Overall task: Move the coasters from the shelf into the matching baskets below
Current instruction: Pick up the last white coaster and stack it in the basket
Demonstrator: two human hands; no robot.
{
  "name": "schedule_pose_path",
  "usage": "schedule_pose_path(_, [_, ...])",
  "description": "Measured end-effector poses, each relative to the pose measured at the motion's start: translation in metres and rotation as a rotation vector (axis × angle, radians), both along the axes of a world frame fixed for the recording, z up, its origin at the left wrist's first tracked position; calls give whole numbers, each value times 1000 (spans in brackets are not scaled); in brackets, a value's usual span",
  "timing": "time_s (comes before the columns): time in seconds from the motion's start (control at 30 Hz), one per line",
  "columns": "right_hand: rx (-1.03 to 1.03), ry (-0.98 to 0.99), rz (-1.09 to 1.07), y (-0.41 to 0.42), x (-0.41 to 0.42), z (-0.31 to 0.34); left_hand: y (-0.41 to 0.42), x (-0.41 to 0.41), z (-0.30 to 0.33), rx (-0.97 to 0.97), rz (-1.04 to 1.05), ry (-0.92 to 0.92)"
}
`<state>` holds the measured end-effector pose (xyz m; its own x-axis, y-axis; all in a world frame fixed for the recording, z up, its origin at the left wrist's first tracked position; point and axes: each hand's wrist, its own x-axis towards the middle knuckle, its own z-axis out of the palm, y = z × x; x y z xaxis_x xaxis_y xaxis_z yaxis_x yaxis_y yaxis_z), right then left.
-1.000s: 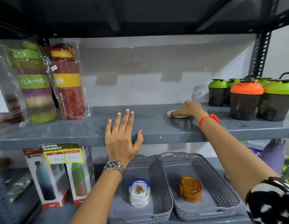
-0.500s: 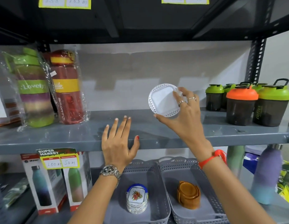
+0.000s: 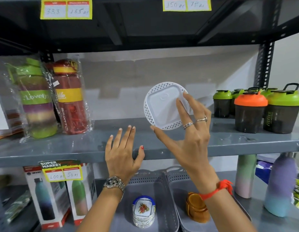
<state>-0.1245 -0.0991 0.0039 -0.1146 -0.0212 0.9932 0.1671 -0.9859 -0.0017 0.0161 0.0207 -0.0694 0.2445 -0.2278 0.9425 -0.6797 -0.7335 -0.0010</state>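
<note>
My right hand [image 3: 189,133] holds a white round coaster [image 3: 162,106] with a lattice rim, tilted upright above the grey shelf [image 3: 78,148]. Thumb and fingers pinch its lower right edge. My left hand [image 3: 122,154] rests flat on the shelf's front edge, fingers spread, holding nothing. Below stand two grey perforated baskets. The left basket [image 3: 160,186] holds a stack of white floral coasters with a blue rim [image 3: 143,210]. The right basket [image 3: 182,215] holds a stack of brown coasters [image 3: 195,208], partly hidden by my right wrist.
Wrapped bottles [image 3: 51,97] stand at the shelf's left, shaker bottles with green and orange lids [image 3: 256,108] at its right. On the lower level, boxed bottles [image 3: 56,195] sit left of the baskets and pastel bottles [image 3: 279,186] right. Another shelf with price tags hangs overhead.
My right hand picked the white coaster off the shelf, raised it and turned it upright toward me. The left hand stayed on the shelf edge.
</note>
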Motion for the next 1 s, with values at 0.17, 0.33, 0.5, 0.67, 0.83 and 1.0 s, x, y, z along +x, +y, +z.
schedule_pose_path(0.17, [60,-5,43,5,-5,-1,1,1,-1,14,8,-4])
schedule_pose_path(0.33, [686,171,872,20,-15,5,0,0,0,-26,-16,-41])
schedule_pose_path(0.5, [1180,200,1848,15,-27,13,-1,1,-1,-24,-5,-49])
schedule_pose_path(0.67, [1237,364,2115,11,-36,10,-1,2,-1,-12,9,-49])
schedule_pose_path(0.83, [1261,445,2070,11,-41,2,-1,3,-2,-27,-21,-54])
schedule_pose_path(1.0, [1405,557,1972,10,-39,-34,0,4,-3,-9,-7,-49])
